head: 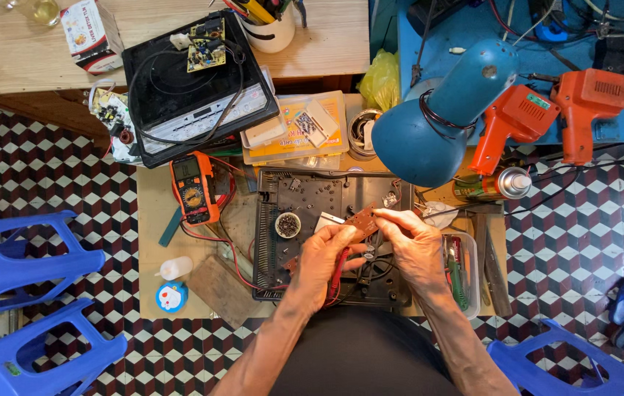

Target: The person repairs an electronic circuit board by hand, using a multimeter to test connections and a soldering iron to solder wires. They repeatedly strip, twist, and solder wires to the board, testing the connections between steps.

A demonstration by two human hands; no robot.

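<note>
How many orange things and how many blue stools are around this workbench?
Orange soldering guns: 2
Orange multimeter: 1
Blue stools: 3
Total: 6

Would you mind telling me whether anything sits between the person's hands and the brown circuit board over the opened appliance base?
Nothing visible does. The left hand and right hand both already grip the brown circuit board directly, above the dark opened appliance base. A red wire runs beneath the left hand, not between the fingers and the board.
</note>
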